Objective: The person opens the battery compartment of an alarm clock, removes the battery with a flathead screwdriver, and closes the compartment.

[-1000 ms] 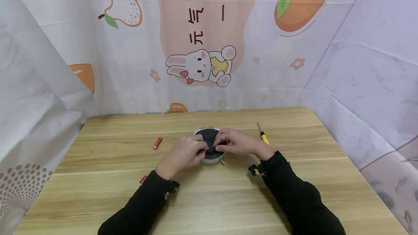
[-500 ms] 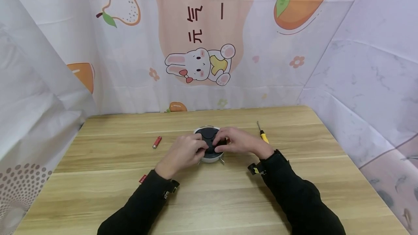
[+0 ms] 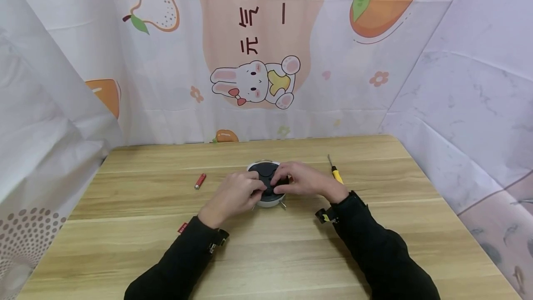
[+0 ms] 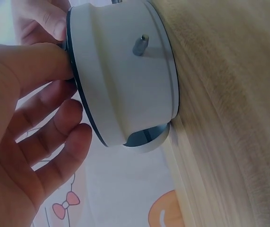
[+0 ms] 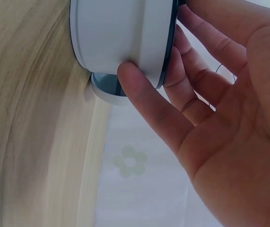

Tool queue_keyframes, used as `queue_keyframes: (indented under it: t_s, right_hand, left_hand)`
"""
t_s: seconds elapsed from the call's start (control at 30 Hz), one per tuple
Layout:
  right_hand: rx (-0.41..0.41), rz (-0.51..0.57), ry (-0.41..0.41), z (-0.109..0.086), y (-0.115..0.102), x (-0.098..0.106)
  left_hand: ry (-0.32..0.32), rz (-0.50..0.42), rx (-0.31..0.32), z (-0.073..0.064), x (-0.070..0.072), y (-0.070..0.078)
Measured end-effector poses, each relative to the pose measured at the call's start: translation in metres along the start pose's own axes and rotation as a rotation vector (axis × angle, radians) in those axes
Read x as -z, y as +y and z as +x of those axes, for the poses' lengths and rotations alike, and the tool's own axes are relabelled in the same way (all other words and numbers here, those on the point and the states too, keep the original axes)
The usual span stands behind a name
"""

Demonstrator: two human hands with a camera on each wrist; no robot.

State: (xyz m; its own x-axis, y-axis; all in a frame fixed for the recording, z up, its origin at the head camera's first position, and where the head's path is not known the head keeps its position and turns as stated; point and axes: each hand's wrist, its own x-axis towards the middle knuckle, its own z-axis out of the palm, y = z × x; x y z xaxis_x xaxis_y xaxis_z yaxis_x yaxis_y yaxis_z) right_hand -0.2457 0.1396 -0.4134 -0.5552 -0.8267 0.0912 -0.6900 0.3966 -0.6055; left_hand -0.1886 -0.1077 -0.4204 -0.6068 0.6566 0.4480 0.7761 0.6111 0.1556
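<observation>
A round white alarm clock [image 3: 263, 169] lies on its front on the wooden table, its dark back facing up. Its side wall [image 4: 120, 90], a short metal foot [image 4: 140, 46] and part of a bell [image 4: 149, 141] show in the left wrist view. My left hand [image 3: 235, 193] has thumb and fingertips at the dark back, from the left. From the right, my right hand [image 3: 306, 180] has thumb and index finger there too. One right finger [image 5: 134, 78] lies against the white side wall [image 5: 111, 35]. Whatever lies between the fingertips is hidden.
A red battery [image 3: 200, 181] lies left of the clock. To the right is a screwdriver [image 3: 336, 174] with a yellow and black handle, partly behind the right wrist. A small red piece with pale lettering [image 3: 182, 228] shows beside the left sleeve. A printed curtain [image 3: 166, 91] hangs behind the table.
The head view has shifted very slightly. Both hands stay at the clock's back, with hardly any visible finger movement.
</observation>
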Motion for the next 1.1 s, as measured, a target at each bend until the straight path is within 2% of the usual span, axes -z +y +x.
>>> queue_keyframes:
  t_s: [0.63,1.1]
  right_hand:
    - [-0.011,-0.023,-0.007,0.0019,0.0006,-0.0008]
    - [0.023,0.014,0.006,0.0012,-0.0026,-0.0005]
  left_hand:
    - [-0.096,-0.101,0.054,-0.001,0.0068,-0.0038]
    - [-0.106,-0.148,0.079,-0.0011,0.0063,-0.007]
